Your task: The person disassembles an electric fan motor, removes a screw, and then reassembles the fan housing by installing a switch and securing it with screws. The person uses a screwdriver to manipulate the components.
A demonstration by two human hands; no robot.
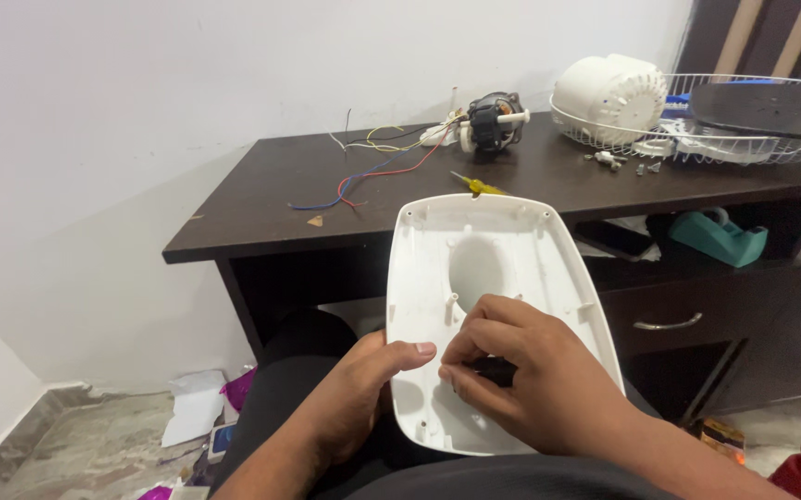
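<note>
I hold a white plastic housing cover [502,245] over my lap, its hollow inside facing me, with screw posts and a round recess in it. My left hand [363,393] grips its lower left edge, thumb lying across the rim. My right hand [534,375] rests inside the lower part of the cover, fingers pinched on a small dark part [497,371] that is mostly hidden under them.
A dark wooden desk [261,208] stands ahead. On it lie a small motor [491,120] with loose coloured wires [377,162], a yellow screwdriver [476,185], several screws [618,162], a white motor casing [611,95] and a wire fan guard [752,139]. A teal tape dispenser [720,236] sits on a lower shelf. Litter lies on the floor at left.
</note>
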